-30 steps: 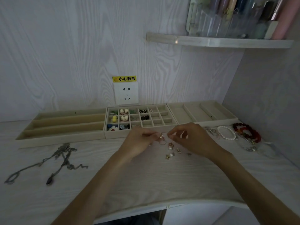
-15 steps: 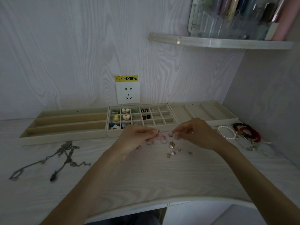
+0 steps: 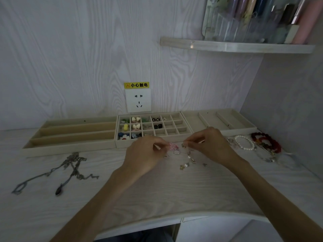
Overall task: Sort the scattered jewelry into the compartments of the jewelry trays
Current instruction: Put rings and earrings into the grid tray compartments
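Pink, the small charm lies on the tabletop just in front of the grid tray, touching our left hand, whose fingers pinch together on it. Our right hand is just beside; its fingers pinch a small metal piece.

Dim light falls on a pale wood-grain wall with a socket, a shelf and a desk.
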